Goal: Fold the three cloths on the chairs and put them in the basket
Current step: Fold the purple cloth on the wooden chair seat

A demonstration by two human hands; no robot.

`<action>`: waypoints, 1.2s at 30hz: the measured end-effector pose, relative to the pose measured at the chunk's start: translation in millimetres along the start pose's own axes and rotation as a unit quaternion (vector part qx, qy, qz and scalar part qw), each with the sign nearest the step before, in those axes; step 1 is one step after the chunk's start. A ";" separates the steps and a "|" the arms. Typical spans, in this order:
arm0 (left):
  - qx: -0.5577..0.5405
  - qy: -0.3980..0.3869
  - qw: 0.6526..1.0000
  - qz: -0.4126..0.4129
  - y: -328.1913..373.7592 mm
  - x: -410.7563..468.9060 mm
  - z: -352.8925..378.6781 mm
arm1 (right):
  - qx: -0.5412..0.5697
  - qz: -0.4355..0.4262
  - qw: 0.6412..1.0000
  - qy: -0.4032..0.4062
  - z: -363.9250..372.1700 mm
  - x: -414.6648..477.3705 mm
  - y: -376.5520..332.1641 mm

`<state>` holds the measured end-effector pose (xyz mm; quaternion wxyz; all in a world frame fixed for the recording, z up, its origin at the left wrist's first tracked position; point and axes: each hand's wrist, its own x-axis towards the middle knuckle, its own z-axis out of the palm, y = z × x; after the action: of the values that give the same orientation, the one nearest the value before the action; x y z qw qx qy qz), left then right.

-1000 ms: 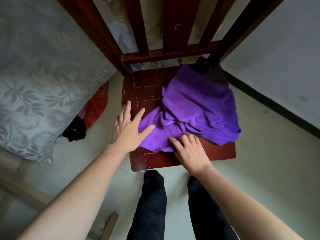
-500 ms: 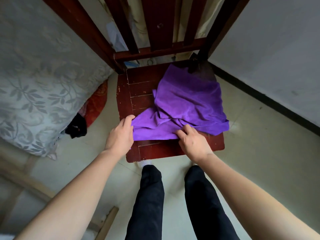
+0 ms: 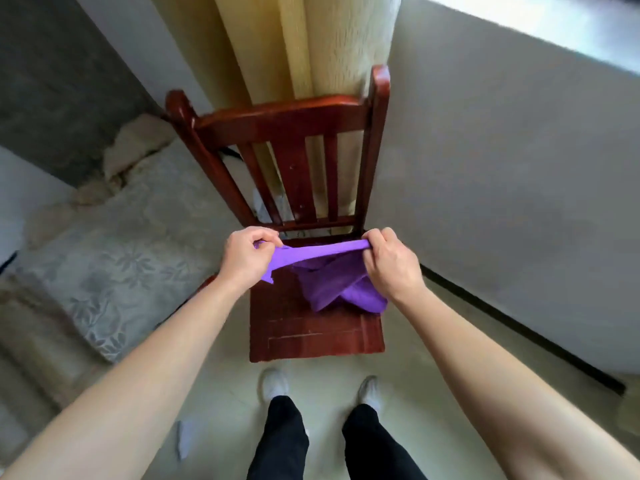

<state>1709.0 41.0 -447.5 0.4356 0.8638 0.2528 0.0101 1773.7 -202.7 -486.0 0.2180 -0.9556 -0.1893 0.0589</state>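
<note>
A purple cloth (image 3: 332, 282) hangs between both hands above the seat of a dark red wooden chair (image 3: 311, 334). My left hand (image 3: 247, 258) pinches its upper left corner and my right hand (image 3: 389, 263) pinches its upper right corner, so the top edge is stretched tight between them. The rest of the cloth droops in folds, its lower end touching the seat near the right side. No basket and no other cloth is in view.
The chair's slatted back (image 3: 294, 140) stands against a yellow curtain (image 3: 311, 46). A bed with a grey floral cover (image 3: 114, 268) lies to the left. A grey wall (image 3: 519, 185) runs along the right. My legs and white shoes (image 3: 275, 384) stand on the tiled floor before the chair.
Both hands went from pressing the crumpled cloth on the seat to gripping its edge and lifting it up. The view has tilted up, showing the whole chair back.
</note>
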 end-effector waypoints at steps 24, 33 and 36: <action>-0.003 0.115 0.967 0.229 113.4 -146.9 -198.7 | -0.128 -0.106 0.972 0.165 -237.4 -108.6 -150.0; -0.246 0.091 0.934 0.243 137.4 -178.6 -262.6 | -0.007 -0.024 0.948 0.317 -269.3 -133.9 -210.9; -0.312 0.070 0.925 0.206 130.7 -181.8 -271.0 | -0.017 -0.016 0.949 0.315 -269.6 -137.6 -210.3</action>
<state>1542.0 98.2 -143.6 0.6523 0.7145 0.0836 0.2386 1628.8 -187.0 -147.5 0.2511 -0.9259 -0.1268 -0.2522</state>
